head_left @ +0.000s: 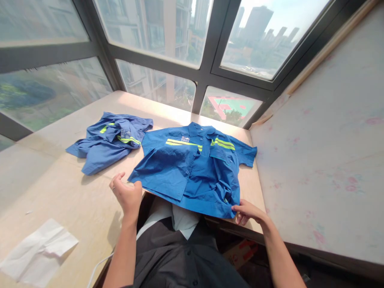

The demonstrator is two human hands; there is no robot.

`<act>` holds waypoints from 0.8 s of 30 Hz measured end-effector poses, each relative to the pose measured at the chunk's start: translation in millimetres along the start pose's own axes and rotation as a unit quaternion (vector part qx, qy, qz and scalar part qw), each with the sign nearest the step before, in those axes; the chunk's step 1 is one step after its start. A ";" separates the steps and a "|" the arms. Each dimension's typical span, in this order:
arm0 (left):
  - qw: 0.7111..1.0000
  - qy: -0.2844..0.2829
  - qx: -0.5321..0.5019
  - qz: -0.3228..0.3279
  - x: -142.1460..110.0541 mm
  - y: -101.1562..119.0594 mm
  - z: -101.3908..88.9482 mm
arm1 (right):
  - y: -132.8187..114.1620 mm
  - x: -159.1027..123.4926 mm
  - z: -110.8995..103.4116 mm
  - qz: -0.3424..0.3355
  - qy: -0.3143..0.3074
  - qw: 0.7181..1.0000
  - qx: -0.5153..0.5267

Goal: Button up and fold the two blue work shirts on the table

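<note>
A blue short-sleeved work shirt (207, 176) with yellow-green stripes and a chest logo lies spread on the tabletop, collar toward the window. Its front is unbuttoned, and the right-hand panel is bunched in folds. My left hand (127, 196) is just off the shirt's lower left corner, thumb and curled fingers apart, with nothing visible in it. At the lower right corner, my right hand (247, 211) pinches the hem between thumb and fingers. Left of the spread shirt is a second blue garment (111, 140), crumpled, with similar stripes.
The pale wooden tabletop (99, 196) meets windows with dark frames (204, 92) at the back. A floral-patterned wall panel (318, 168) rises on the right. White paper (40, 254) lies at the near left, beside a white cable (97, 268). A box (240, 254) sits below the table edge.
</note>
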State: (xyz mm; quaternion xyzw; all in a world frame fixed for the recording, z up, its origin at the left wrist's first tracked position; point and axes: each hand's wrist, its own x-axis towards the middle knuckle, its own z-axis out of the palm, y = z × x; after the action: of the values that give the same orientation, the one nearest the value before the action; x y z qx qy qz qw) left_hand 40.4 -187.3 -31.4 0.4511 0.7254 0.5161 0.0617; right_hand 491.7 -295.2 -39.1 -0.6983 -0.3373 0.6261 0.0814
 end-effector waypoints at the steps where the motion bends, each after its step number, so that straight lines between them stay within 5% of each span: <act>1: 0.999 -0.020 0.006 0.041 -4.7 2.6 3.0 | 4.9 -2.1 0.8 -0.014 0.000 1.000 0.002; 6: 0.954 -0.221 -0.006 0.204 -18.7 21.6 48.3 | 4.9 1.3 -16.2 -0.170 0.139 0.967 0.128; 10: 0.816 -0.468 0.026 0.338 -40.7 34.0 86.4 | -15.6 25.3 -32.7 -0.231 0.203 0.903 0.299; 13: 0.726 -0.576 0.110 0.358 -63.2 36.3 90.1 | -36.0 38.4 -41.9 -0.208 0.147 0.902 0.350; 15: 0.695 -0.604 0.156 0.357 -76.4 34.3 81.3 | -50.0 38.3 -46.4 -0.199 0.136 0.903 0.355; 17: 0.679 -0.615 0.180 0.358 -86.3 32.1 68.5 | -63.4 29.8 -48.4 -0.222 0.191 0.885 0.362; 19: 0.667 -0.629 0.185 0.353 -92.7 32.6 55.9 | -75.5 13.2 -44.8 -0.282 0.310 0.831 0.365; 22: 0.651 -0.663 0.167 0.331 -97.0 41.6 43.3 | -88.1 -20.7 -21.8 -0.406 0.532 0.683 0.293; 23: 0.648 -0.672 0.153 0.323 -97.0 46.4 41.0 | -90.3 -31.8 -9.2 -0.441 0.574 0.653 0.223; 24: 0.646 -0.682 0.133 0.316 -96.0 51.6 39.3 | -91.4 -41.2 5.2 -0.473 0.554 0.673 0.131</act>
State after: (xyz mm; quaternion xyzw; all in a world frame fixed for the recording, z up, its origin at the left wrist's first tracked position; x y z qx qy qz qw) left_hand 148.9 -226.0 -44.1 0.8808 0.3525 -0.0515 0.3118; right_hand 453.7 -251.0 42.7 -0.6464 -0.4304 0.0401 0.6288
